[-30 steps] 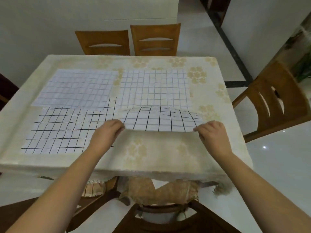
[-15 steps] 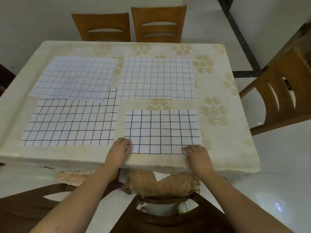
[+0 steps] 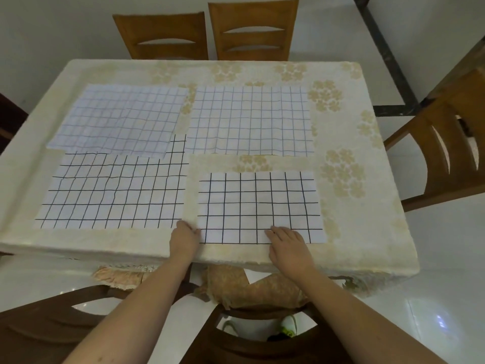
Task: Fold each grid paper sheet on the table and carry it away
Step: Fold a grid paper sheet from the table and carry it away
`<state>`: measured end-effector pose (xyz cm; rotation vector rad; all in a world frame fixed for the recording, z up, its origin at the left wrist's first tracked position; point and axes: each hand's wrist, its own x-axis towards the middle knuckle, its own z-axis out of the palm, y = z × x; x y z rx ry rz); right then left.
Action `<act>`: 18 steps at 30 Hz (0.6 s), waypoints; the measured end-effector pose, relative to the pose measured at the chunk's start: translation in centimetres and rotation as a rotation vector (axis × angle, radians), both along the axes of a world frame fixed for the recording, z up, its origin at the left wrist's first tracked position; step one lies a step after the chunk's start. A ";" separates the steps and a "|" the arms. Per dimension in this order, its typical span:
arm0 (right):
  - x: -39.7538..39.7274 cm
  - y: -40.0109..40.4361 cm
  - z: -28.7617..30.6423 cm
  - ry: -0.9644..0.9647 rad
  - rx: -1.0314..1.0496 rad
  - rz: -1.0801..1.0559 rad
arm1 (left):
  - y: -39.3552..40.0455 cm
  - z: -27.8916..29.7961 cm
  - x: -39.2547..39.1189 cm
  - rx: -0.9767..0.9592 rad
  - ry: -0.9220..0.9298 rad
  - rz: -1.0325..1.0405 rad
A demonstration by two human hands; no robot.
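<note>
The near right grid paper sheet [image 3: 259, 206], with bold black lines, lies flat and folded in half near the table's front edge. My left hand [image 3: 185, 236] rests at its near left corner, fingertips touching the paper. Fingers extended, my right hand [image 3: 287, 241] presses on the sheet's near folded edge, right of the middle. A second bold-lined sheet [image 3: 115, 190] lies unfolded at the near left. Two faint-lined sheets lie unfolded behind: one at the far left [image 3: 120, 119], one at the far right [image 3: 252, 119].
The table [image 3: 367, 232] wears a cream floral cloth. Two wooden chairs [image 3: 207, 32] stand at the far side and another [image 3: 451, 143] at the right. A dark chair [image 3: 236, 337] sits just below my arms.
My hands laid the raised near edge over, so the sheet is folded flat. Both hands drew back to the near crease, and the right hand slid left along it.
</note>
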<state>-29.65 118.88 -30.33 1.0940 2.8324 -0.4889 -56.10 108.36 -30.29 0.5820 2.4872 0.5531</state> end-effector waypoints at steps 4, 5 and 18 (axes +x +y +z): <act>0.9 0.2 -1.1 -0.100 -0.036 -0.024 | 0.2 -0.1 0.2 -0.164 -0.005 -0.095; 1.1 0.3 -1.3 -0.112 -0.038 -0.032 | 0.3 -0.1 0.4 -0.192 -0.007 -0.125; 2.2 0.6 -0.6 -0.160 -0.009 -0.061 | 0.2 0.4 2.5 -0.038 -0.253 0.019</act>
